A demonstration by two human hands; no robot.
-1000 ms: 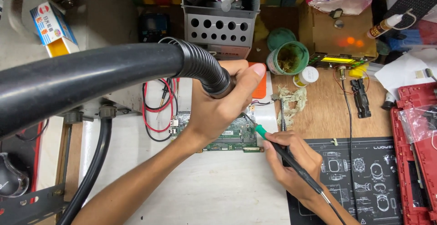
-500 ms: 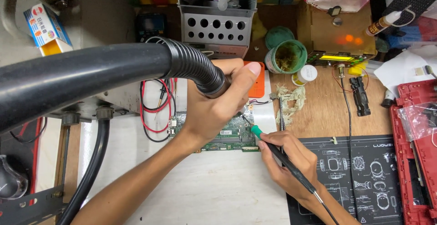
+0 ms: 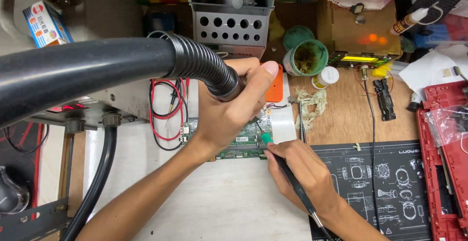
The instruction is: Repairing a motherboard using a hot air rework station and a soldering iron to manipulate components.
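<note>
Head view looks straight down at a busy desk (image 3: 209, 207). Left hand (image 3: 229, 112) is wrapped tight around the end of a thick black ribbed hose (image 3: 195, 63). Its thumb sticks up by an orange thing (image 3: 276, 86) behind it. This hose comes in from the left side, long and fat, and its long line runs from left to right, then bends down at the hand. The end seems to point down at a small green circuit board (image 3: 241, 141), likely so it stays right over the spot being worked on.

Right hand (image 3: 297, 170) grips a thin black pen-like tool (image 3: 292, 185) with a green collar (image 3: 266, 138) near its tip. It holds it like a pencil, which looks good for careful little moves. This tool slants: the tip points up and to the left, onto the board, and the back end goes down and to the right, where a cord leaves the picture.

That board lies flat on the pale desk, partly hidden under the left hand, between both hands. Red and black wires (image 3: 168, 112) curl just left of it. A grey metal holder with round holes (image 3: 229, 29) stands behind, a green tin (image 3: 305, 58) sits to the right, and a dark mat with white drawings (image 3: 385, 182) lies under the right wrist.
</note>
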